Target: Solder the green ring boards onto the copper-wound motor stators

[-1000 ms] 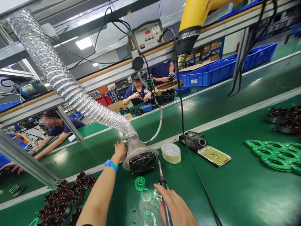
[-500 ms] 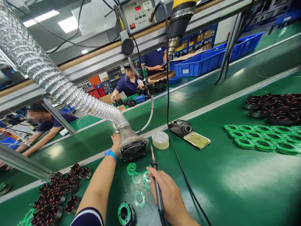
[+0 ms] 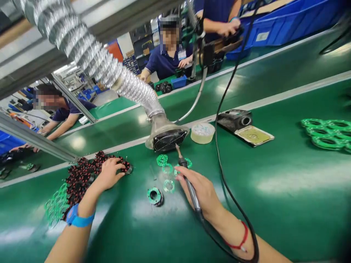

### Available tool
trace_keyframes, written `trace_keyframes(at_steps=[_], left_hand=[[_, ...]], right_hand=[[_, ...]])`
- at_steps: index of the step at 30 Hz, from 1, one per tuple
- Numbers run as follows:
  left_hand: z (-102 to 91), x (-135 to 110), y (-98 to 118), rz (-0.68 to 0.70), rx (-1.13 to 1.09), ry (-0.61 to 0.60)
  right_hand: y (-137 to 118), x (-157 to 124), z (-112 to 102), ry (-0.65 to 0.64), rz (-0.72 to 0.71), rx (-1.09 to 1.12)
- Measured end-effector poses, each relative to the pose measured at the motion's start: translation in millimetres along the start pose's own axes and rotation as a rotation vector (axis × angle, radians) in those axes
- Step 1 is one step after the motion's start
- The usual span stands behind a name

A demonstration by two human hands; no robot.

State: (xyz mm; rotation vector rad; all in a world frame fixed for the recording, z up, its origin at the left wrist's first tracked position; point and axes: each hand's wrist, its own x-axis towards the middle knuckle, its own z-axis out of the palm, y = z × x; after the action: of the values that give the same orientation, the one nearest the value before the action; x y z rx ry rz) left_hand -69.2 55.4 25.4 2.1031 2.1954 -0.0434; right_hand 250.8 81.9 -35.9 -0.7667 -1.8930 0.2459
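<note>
My right hand (image 3: pixel 201 191) is wrapped round a soldering iron (image 3: pixel 192 190), its bare tip pointing up and away, just in front of the fan-fronted fume extractor (image 3: pixel 170 140). My left hand (image 3: pixel 111 173) lies over a cluster of black and red wound motor stators (image 3: pixel 79 179). Its fingers are apart, with the fingertips beside a stator (image 3: pixel 127 167) at the cluster's right end; whether they touch it I cannot tell. Between my hands stands one stator with a green ring board (image 3: pixel 154 196) on top. Loose green ring boards (image 3: pixel 169 186) lie beyond it, some partly behind my right hand.
A silver duct (image 3: pixel 120 78) runs down to the extractor. Behind the iron are a round pale tub (image 3: pixel 203 133) and a soldering stand with a yellow sponge (image 3: pixel 254 135). The iron's black cable (image 3: pixel 219 153) crosses the bench. Green board panels (image 3: pixel 326 133) lie right; co-workers sit opposite.
My left hand has let go of the fume extractor and come down left onto the stators. My right hand still holds the soldering iron. The view has tilted downward and shifted left.
</note>
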Motion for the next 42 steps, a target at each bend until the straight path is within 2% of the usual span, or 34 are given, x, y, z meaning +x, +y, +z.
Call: trace_keyframes(at_steps=[2, 3, 4, 6, 8, 11, 15, 19, 21, 24, 26, 31, 33, 37, 42], left_hand=[[4.0, -29, 10, -0.031, 0.047, 0.179], [6.3, -42, 21, -0.039, 0.016, 0.226], [8.7, -53, 35, -0.027, -0.052, 0.221], [14.1, -71, 68, 0.029, -0.199, 0.107], [19.7, -82, 98, 0.101, -0.293, -0.067], [25.8, -87, 118, 0.146, -0.32, -0.196], [25.7, -78, 108, 0.118, -0.399, -0.181], [21.6, -70, 97, 0.163, -0.745, -0.247], [22.0, -68, 97, 0.167, -0.84, -0.24], [26.7, -63, 100, 0.088, -0.925, -0.146], [31.5, -58, 102, 0.016, -1.058, -0.111], [42.1, -48, 111, -0.15, -1.392, -0.189], [43.9, -47, 113, -0.178, -1.413, -0.198], [43.4, -49, 112, -0.149, -1.43, -0.213], [41.0, -54, 108, -0.132, -1.421, -0.286]], right_hand=[[-9, -5, 5, -0.104, -0.011, 0.062], [-14, -7, 8, -0.168, -0.019, 0.083], [-19, -8, 11, -0.232, -0.031, 0.099], [-29, -11, 17, -0.358, -0.053, 0.134], [-35, -11, 21, -0.467, -0.068, 0.183], [-37, -12, 23, -0.561, -0.057, 0.206], [-37, -14, 22, -0.533, -0.014, 0.103], [-38, -16, 22, -0.474, -0.031, 0.004], [-38, -17, 23, -0.463, -0.048, -0.007], [-39, -18, 25, -0.467, -0.042, -0.007], [-40, -18, 25, -0.475, -0.025, -0.015], [-40, -17, 23, -0.448, -0.034, 0.031], [-40, -17, 21, -0.426, -0.075, 0.105], [-41, -15, 17, -0.424, -0.152, 0.194], [-43, -14, 16, -0.447, -0.078, 0.157]])
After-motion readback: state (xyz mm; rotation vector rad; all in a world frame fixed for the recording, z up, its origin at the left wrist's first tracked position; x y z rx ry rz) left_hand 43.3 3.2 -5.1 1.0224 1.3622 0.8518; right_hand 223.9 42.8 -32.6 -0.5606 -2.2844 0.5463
